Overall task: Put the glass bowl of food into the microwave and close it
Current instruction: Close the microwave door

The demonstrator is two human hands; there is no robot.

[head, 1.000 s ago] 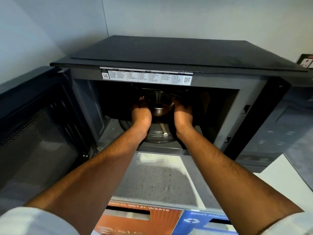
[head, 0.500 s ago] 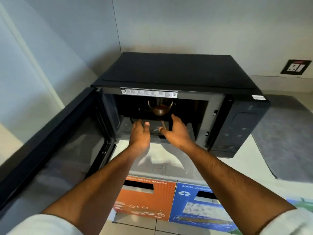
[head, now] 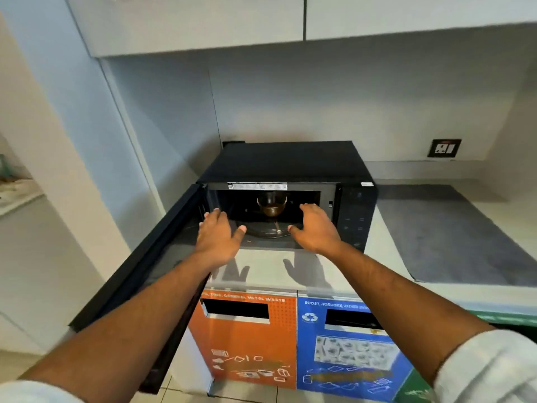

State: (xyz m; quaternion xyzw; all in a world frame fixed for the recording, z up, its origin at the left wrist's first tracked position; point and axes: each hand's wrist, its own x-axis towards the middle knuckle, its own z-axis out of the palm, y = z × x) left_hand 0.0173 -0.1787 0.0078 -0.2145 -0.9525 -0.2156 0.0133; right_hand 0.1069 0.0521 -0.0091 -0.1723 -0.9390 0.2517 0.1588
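Observation:
The black microwave [head: 290,161] stands on the counter with its door [head: 136,274] swung wide open to the left. Inside it, the glass bowl of brown food [head: 271,205] sits on the round turntable [head: 266,229]. My left hand [head: 218,238] hovers in front of the cavity's left side, fingers spread, holding nothing. In front of the cavity's right side, my right hand [head: 315,228] is also spread and empty. Both hands are outside the cavity and apart from the bowl.
A grey mat [head: 447,234] lies on the counter right of the microwave. A wall socket [head: 444,148] is behind it. Orange [head: 247,338] and blue [head: 348,344] recycling bins stand below the counter edge. Cabinets hang overhead.
My hands let go of the bowl inside the microwave and drew back out of the cavity. My head pulled back, so the view is wider. The bowl stays on the turntable.

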